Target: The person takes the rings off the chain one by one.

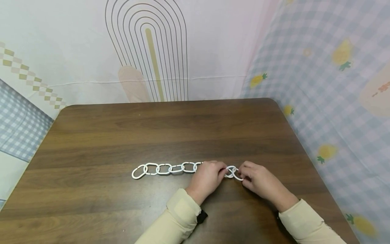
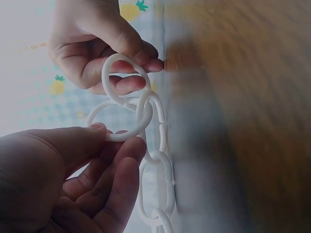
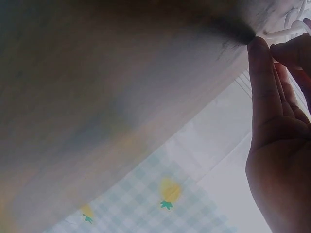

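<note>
Observed white link chain (image 1: 170, 168) lying left to right on brown wooden counter (image 1: 170, 135), partly hidden by left grip (image 1: 206, 178). Recorded left grip clamped on one link (image 2: 127, 135) near the chain's right end; right grip (image 1: 260, 179) pinching the end link (image 2: 105, 80). Noted dark band (image 1: 202, 217) at left cuff (image 1: 183, 206), patterned cloth (image 1: 213, 51) beyond counter.

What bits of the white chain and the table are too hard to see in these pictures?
Head view: some links of the white chain, hidden by the left hand.
Left wrist view: more chain, cut off by the bottom edge.
Right wrist view: the tabletop's grain, blurred.
</note>
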A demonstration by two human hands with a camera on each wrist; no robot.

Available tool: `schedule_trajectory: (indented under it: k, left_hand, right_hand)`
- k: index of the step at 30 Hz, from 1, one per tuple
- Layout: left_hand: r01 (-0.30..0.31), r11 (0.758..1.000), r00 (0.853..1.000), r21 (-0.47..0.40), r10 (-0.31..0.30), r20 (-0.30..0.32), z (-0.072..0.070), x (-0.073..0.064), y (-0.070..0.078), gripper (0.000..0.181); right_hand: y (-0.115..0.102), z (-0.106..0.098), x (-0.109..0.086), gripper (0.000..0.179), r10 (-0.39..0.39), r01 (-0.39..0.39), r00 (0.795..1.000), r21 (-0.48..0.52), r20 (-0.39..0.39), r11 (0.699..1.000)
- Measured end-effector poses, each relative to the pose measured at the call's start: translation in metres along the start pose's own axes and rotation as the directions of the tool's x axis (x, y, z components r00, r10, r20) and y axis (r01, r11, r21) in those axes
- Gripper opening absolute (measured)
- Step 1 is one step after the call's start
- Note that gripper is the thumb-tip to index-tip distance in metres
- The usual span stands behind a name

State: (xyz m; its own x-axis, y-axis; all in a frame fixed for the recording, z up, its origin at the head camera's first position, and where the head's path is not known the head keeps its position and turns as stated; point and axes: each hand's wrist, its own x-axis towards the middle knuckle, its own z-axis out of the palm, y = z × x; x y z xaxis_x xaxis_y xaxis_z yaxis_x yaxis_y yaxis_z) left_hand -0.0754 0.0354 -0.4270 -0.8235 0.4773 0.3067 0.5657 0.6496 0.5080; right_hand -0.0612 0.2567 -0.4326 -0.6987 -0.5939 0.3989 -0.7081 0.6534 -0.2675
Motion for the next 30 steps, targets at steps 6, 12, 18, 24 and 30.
schedule_trajectory:
  k: [6,12,18,24,30]
  left_hand:
    - [0.003,1.0,1.0,-0.008,-0.003,-0.004,0.0006,-0.001,-0.0002,0.007]
    - [-0.002,1.0,1.0,-0.011,0.002,-0.015,0.0006,-0.0027,-0.0005,0.006]
    - [0.002,1.0,1.0,-0.016,-0.002,-0.012,0.0012,-0.0023,-0.0018,0.006]
    - [0.019,1.0,0.999,-0.025,-0.02,-0.04,-0.0028,-0.001,-0.0051,0.006]
    - [0.022,0.999,0.999,-0.032,-0.024,-0.044,-0.0048,-0.0023,-0.0057,0.005]
  right_hand:
    - [-0.001,-0.0006,-0.0003,0.032,0.005,-0.005,1.0,0.001,0.003,1.0]
    - [-0.0001,0.0004,-0.0011,0.031,0.006,-0.006,1.0,0.001,0.009,1.0]
    - [0.0013,0.0005,-0.0009,0.028,0.003,-0.003,1.0,0.005,0.008,1.0]
    - [0.0019,-0.0003,-0.0015,0.029,0.006,-0.006,1.0,-0.001,0.01,1.0]
    - [0.0034,-0.0005,-0.0019,0.028,0.014,-0.015,1.0,0.023,0.008,1.0]
